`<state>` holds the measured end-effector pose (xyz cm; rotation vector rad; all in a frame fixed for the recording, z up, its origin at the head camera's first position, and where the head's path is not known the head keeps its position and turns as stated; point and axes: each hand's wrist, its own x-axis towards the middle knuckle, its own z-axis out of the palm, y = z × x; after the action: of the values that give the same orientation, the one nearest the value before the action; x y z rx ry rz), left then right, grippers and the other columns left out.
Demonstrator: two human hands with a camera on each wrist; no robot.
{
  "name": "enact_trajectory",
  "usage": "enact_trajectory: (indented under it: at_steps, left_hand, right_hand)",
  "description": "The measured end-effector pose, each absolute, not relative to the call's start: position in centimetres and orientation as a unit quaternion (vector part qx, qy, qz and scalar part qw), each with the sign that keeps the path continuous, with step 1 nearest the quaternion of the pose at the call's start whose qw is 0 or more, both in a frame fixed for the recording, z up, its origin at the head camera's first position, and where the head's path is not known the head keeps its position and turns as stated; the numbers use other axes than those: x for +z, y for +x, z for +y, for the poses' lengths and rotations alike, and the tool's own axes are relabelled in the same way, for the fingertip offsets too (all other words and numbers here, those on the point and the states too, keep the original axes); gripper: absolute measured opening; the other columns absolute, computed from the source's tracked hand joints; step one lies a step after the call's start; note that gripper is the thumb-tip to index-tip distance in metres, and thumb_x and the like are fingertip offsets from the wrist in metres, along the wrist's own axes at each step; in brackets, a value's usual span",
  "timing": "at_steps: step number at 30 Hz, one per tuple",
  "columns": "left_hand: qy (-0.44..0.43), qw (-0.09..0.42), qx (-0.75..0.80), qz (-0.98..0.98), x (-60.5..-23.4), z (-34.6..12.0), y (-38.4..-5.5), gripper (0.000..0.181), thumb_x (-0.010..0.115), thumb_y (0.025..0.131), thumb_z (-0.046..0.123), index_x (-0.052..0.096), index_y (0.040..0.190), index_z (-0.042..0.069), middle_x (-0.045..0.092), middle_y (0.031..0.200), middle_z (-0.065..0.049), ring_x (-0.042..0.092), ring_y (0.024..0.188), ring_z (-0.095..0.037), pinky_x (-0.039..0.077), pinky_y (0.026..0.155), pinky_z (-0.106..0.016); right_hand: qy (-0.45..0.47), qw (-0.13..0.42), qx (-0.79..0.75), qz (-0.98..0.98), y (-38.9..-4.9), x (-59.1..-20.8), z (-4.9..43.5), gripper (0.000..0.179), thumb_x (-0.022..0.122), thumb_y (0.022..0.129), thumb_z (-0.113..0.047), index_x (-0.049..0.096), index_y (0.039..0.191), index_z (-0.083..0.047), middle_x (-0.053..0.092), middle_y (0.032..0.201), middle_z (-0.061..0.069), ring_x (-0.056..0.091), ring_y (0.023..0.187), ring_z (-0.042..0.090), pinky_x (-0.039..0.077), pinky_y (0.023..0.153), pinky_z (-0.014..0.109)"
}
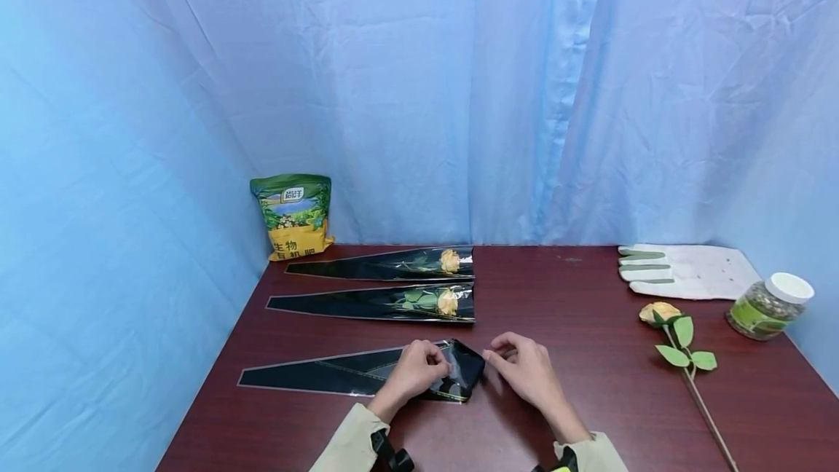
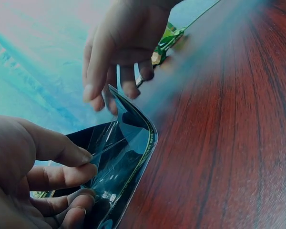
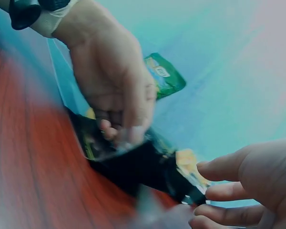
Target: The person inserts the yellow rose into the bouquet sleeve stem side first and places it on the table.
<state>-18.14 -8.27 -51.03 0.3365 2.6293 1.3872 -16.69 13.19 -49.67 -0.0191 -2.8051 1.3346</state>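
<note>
A tapered black flower sleeve (image 1: 295, 376) with a clear front lies at the front of the table, its wide end to the right. My left hand (image 1: 414, 368) is over that wide part. In the left wrist view, its thumb and forefinger pinch the clear film (image 2: 102, 152), lifting it from the black backing. The sleeve mouth gapes there. Beside the mouth's right corner is my right hand (image 1: 527, 371), thumb and fingers apart in the right wrist view, holding nothing. A yellow rose (image 1: 660, 312) with green leaves and a long stem lies at the right.
Two sleeves with yellow roses, a rear one (image 1: 380, 266) and a nearer one (image 1: 354, 304), lie behind. A green and yellow bag (image 1: 295, 213) stands at the back left. A white glove (image 1: 704, 272) and a white-lidded jar (image 1: 763, 312) are at the right. Blue curtains surround the table.
</note>
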Motion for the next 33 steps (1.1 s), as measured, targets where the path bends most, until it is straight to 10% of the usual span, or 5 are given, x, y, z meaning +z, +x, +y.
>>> enact_trajectory:
  at_steps: [26,33]
  left_hand:
    - [0.125,0.075,0.451,0.881,-51.5,-8.3,-18.3,0.016,0.068,0.079,0.007,0.068,0.063,0.005,0.055,0.074,0.005,0.045,0.066,-0.001,0.039,0.064,-0.020]
    - [0.126,0.076,0.453,0.879,-51.5,-8.4,-18.2,0.016,0.068,0.079,0.007,0.068,0.063,0.004,0.055,0.074,0.006,0.045,0.065,-0.001,0.039,0.064,-0.019]
  right_hand:
    - [-0.062,0.074,0.293,-0.951,-14.0,-48.5,27.8,0.043,0.070,0.092,-0.032,0.066,0.119,0.000,0.073,0.111,0.025,0.074,0.088,0.034,0.046,0.085,0.056]
    - [-0.105,0.094,0.272,-0.952,-12.8,-49.2,32.4,0.043,0.069,0.092,-0.030,0.065,0.119,0.003,0.072,0.106,0.027,0.068,0.067,0.009,0.040,0.080,0.052]
